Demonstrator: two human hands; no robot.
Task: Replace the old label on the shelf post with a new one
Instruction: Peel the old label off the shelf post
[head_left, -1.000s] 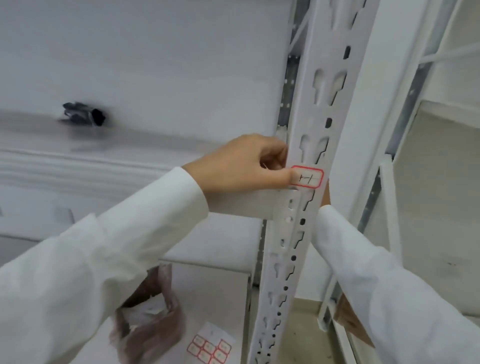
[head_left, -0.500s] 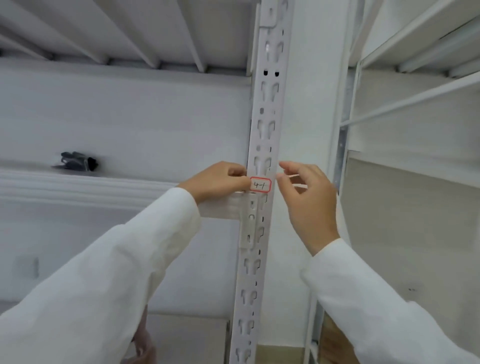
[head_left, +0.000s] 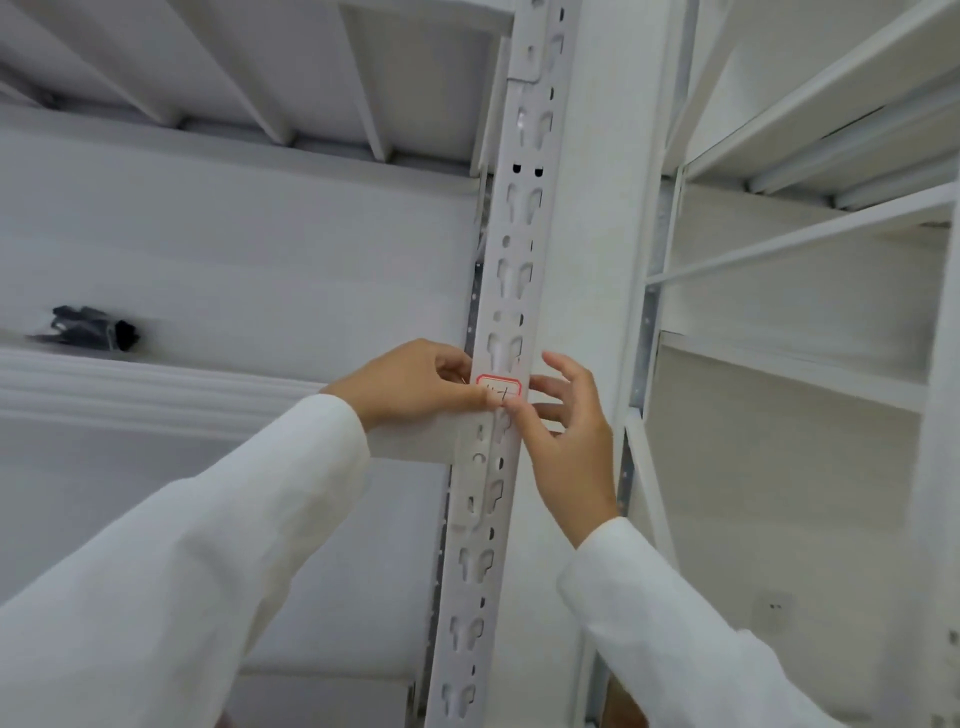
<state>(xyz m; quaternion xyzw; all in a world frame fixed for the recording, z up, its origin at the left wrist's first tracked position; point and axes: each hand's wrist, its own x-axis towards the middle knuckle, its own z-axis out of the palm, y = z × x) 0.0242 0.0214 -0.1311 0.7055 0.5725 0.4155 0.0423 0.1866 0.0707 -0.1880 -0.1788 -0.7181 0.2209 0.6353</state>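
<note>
A small red-bordered label (head_left: 498, 388) with handwritten marks sits flat on the front face of a white perforated shelf post (head_left: 511, 291), just below one of the post's keyhole slots and about level with the shelf beam that meets the post from the left. The marks on it are too blurred to read with certainty.

The person's left hand (head_left: 415, 382) comes in from the left, its thumb tip pressed against the label's lower left edge while the remaining fingers curl loosely toward the post's side; its grip closes on nothing that can be seen. The right hand (head_left: 563, 436) meets it from the right, thumb tip touching the label's lower edge and the post face, the other fingers spread open behind the post's right flank, holding nothing.

By the look of it, the label is thin adhesive paper: nearly weightless, limp once lifted, and likely to tear or curl if pulled fast. The best purchase would be a corner or the lower edge, worked up with a nail, then peeled slowly along the post. Whether this is the old label coming off or the new one being smoothed down cannot be told.

Both arms wear white sleeves (head_left: 218, 545). To the far left, a dark bundle (head_left: 93, 332) lies on a shelf ledge; to the right stand more white shelves (head_left: 810, 249).
</note>
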